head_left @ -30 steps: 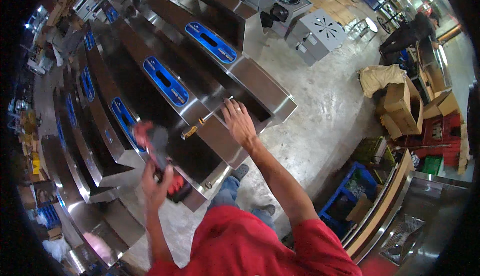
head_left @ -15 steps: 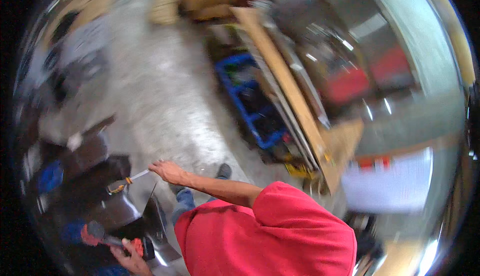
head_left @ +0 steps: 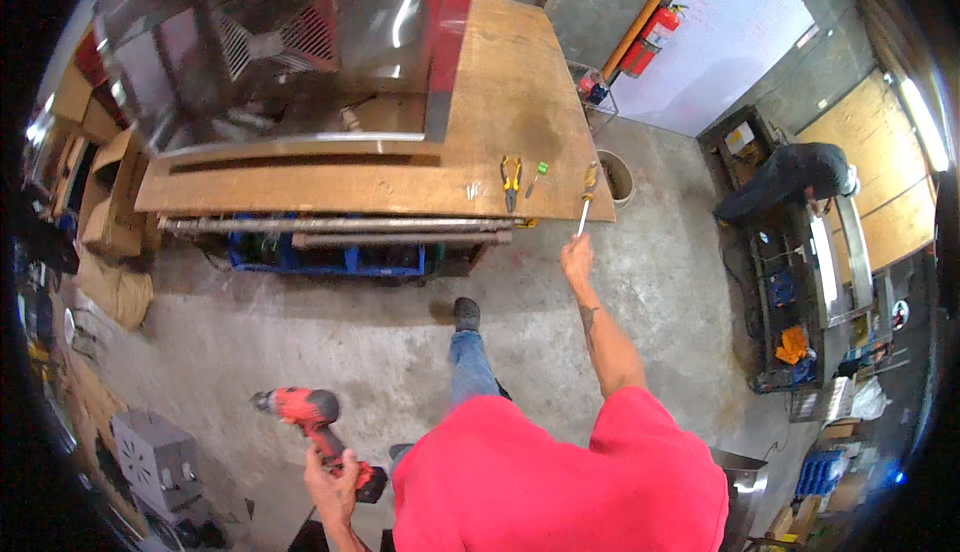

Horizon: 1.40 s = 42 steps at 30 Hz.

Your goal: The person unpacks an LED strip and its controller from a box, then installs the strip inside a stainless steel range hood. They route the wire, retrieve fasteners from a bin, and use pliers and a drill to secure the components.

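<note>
My left hand (head_left: 333, 485) grips a red and black cordless drill (head_left: 312, 414) by its handle, low on the left over the floor; its chuck points left. My right hand (head_left: 577, 258) is stretched forward, fingers closed on the shaft end of a screwdriver (head_left: 584, 214). The screwdriver's yellow and black handle points away from me, over the right front corner of the wooden tabletop (head_left: 350, 188). On that tabletop lie yellow-handled pliers (head_left: 511, 184) and a small green-ended tool (head_left: 537, 178).
A large stainless steel unit (head_left: 300, 140) stands on the tabletop, and blue bins (head_left: 330, 257) sit beneath. A bucket (head_left: 618, 180) is beside the table's right end. At right, another person (head_left: 795, 177) bends over a bench. A fire extinguisher (head_left: 652, 40) hangs near a whiteboard.
My view has swung round to face the wooden table. My right hand has carried the screwdriver to the table's front edge; the drill is still in my left hand.
</note>
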{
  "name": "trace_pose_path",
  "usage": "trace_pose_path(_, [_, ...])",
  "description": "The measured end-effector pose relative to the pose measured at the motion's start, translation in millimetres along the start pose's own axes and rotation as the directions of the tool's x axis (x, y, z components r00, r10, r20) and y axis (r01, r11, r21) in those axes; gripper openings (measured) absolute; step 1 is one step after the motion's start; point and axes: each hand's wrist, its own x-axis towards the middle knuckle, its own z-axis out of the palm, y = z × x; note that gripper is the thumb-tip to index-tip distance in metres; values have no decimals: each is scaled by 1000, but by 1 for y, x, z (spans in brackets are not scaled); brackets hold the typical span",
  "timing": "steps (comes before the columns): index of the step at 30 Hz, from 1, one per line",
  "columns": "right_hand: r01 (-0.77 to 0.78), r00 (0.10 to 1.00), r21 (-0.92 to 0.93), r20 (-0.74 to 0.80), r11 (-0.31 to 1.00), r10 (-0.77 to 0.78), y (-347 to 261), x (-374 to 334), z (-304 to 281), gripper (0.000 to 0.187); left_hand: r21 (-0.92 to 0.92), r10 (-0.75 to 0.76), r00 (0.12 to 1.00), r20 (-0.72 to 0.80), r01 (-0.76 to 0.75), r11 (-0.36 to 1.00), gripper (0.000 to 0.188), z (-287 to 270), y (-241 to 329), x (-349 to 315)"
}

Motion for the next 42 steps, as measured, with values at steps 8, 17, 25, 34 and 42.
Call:
trace_pose_path(8, [69,997,-460,65,885,-44,4,126,56,46,143,8,921,390,-69,987,49,189,199,154])
trace_pose_path(17, [-328,845,272,513,905,152,-83,129,-13,62,122,278,792,544,-402,907,59,343,307,288])
trace_pose_path(25, [-790,603,612,782,13,-159,-141,131,-44,64,-254,810,405,424,-806,535,45,388,339,286])
trace_pose_path(34, [-705,703,662,699,254,128,-130,151,-37,40,171,326,902,283,-382,908,17,363,202,351])
trace_pose_path(42, [-583,723,480,674,656,150,-125,144,-34,17,258,369,888,-276,-301,918,24,377,178,404])
